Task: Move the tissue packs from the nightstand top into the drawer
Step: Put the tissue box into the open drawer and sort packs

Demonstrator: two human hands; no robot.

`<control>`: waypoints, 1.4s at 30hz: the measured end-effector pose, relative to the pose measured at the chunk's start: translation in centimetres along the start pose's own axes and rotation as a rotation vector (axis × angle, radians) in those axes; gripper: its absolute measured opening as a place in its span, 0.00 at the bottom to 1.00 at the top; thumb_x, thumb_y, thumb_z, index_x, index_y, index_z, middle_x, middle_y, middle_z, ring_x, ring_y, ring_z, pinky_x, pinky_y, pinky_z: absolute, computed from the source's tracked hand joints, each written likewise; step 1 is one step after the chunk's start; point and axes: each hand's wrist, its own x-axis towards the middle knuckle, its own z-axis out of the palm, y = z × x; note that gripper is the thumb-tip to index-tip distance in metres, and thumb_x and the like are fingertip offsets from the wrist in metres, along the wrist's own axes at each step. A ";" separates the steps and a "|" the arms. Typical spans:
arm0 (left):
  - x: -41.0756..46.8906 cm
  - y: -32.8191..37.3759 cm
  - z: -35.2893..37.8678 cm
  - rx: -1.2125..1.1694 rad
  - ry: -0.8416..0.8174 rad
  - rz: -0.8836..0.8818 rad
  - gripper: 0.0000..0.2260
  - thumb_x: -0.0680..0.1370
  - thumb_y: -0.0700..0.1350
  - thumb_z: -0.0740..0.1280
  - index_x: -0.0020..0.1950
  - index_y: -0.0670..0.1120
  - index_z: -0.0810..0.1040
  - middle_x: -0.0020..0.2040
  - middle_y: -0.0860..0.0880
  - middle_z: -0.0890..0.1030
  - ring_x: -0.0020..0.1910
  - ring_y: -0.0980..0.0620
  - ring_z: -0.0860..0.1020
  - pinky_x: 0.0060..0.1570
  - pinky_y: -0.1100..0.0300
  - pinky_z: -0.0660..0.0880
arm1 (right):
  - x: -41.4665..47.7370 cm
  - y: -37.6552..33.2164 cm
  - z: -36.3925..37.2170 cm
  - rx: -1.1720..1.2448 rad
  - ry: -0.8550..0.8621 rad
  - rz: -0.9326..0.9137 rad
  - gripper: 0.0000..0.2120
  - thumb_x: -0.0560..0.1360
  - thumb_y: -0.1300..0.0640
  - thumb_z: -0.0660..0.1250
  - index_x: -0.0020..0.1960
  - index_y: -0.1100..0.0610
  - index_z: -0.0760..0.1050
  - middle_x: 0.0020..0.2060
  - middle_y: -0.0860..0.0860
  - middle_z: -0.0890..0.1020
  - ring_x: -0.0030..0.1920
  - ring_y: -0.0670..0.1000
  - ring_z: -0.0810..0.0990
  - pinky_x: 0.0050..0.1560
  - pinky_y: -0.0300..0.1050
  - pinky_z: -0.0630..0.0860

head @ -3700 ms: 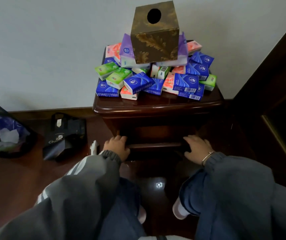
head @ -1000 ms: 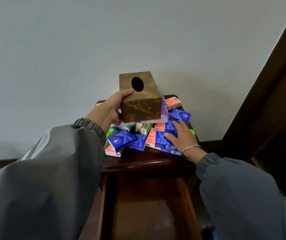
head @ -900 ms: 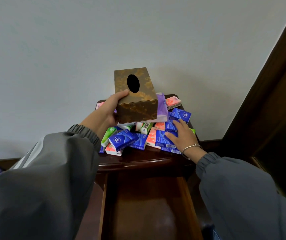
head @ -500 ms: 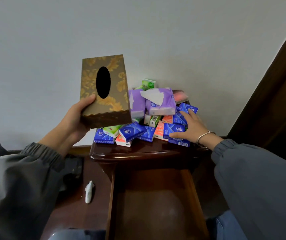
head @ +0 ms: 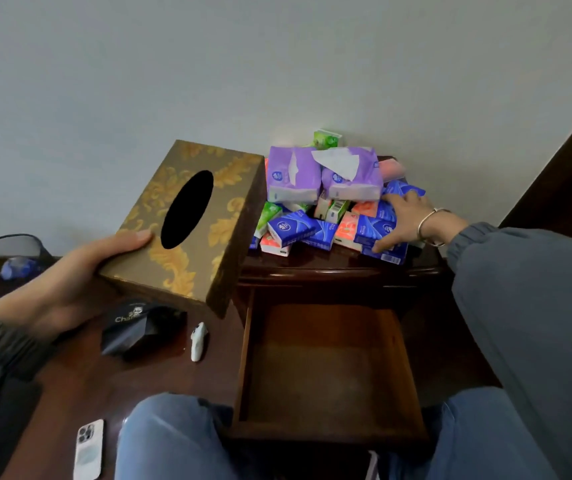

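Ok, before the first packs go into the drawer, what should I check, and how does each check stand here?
1. Dark wooden drawer open, bare floor showing: ok.
2. Brown-and-gold tissue box off the pile: ok, left hand holds it beside the dark wooden nightstand.
3. Left hand free for packs: not ok.
4. Right hand on the small colourful tissue packs: ok, fingers spread over blue ones.
5. A pack lifted: not ok, all lie on the nightstand.

Nightstand [head: 329, 263] top: heap of tissue packs [head: 312, 230]. Floor [head: 80, 386] left of nightstand: black bag [head: 132, 327], small white obj [head: 198, 341]; phone [head: 89, 448] further left-front.
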 end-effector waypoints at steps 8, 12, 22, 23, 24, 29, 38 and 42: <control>-4.3 -4.1 -0.3 -0.084 0.010 -0.317 0.29 0.52 0.55 0.82 0.48 0.41 0.84 0.45 0.37 0.81 0.40 0.41 0.80 0.47 0.50 0.77 | -0.4 0.0 0.9 -0.095 -0.030 0.042 0.59 0.53 0.26 0.69 0.75 0.42 0.45 0.73 0.59 0.57 0.72 0.66 0.57 0.68 0.62 0.60; -5.8 -5.9 0.3 -0.119 0.000 -0.358 0.28 0.53 0.54 0.82 0.49 0.43 0.85 0.45 0.40 0.84 0.39 0.42 0.83 0.46 0.49 0.81 | -0.8 -0.1 1.8 -0.021 0.002 0.053 0.51 0.53 0.26 0.64 0.72 0.35 0.51 0.71 0.62 0.57 0.70 0.67 0.58 0.68 0.64 0.62; -6.7 -11.6 0.9 -0.039 -0.021 -0.365 0.30 0.52 0.57 0.82 0.50 0.45 0.85 0.50 0.40 0.84 0.43 0.45 0.84 0.43 0.56 0.81 | -3.2 0.8 3.2 0.246 0.206 0.033 0.28 0.60 0.37 0.71 0.58 0.41 0.68 0.63 0.59 0.62 0.65 0.63 0.61 0.64 0.60 0.65; -6.5 -12.2 1.3 -0.034 -0.023 -0.384 0.30 0.53 0.57 0.82 0.51 0.44 0.85 0.51 0.40 0.84 0.43 0.45 0.84 0.43 0.55 0.81 | -3.6 0.8 3.5 0.257 0.226 0.030 0.27 0.61 0.38 0.70 0.57 0.41 0.69 0.62 0.58 0.62 0.64 0.62 0.61 0.63 0.59 0.66; -6.3 -12.9 1.8 -0.023 -0.019 -0.405 0.31 0.53 0.56 0.82 0.52 0.44 0.85 0.51 0.40 0.84 0.44 0.45 0.84 0.45 0.55 0.80 | -3.9 0.8 3.7 0.268 0.251 0.021 0.25 0.62 0.39 0.70 0.57 0.43 0.70 0.62 0.58 0.62 0.63 0.62 0.61 0.63 0.58 0.66; -4.1 -15.2 5.0 0.015 0.001 -0.513 0.35 0.54 0.56 0.81 0.58 0.45 0.80 0.52 0.42 0.84 0.46 0.46 0.84 0.45 0.55 0.80 | -4.5 0.6 3.7 0.333 0.497 -0.023 0.17 0.68 0.47 0.68 0.55 0.52 0.77 0.57 0.57 0.67 0.59 0.61 0.65 0.61 0.55 0.69; 2.4 -18.0 9.6 0.061 0.015 -0.642 0.28 0.65 0.56 0.76 0.59 0.42 0.77 0.56 0.40 0.82 0.56 0.43 0.80 0.57 0.50 0.77 | -4.4 1.3 4.3 0.218 0.434 -0.056 0.27 0.70 0.43 0.69 0.63 0.57 0.69 0.64 0.59 0.66 0.64 0.62 0.65 0.60 0.57 0.70; 5.7 -18.3 11.7 0.109 0.035 -0.675 0.24 0.70 0.56 0.73 0.57 0.41 0.75 0.54 0.41 0.80 0.52 0.44 0.80 0.50 0.53 0.77 | -4.2 1.5 4.4 0.267 0.436 -0.040 0.26 0.71 0.46 0.69 0.64 0.58 0.69 0.66 0.60 0.64 0.65 0.62 0.64 0.64 0.56 0.68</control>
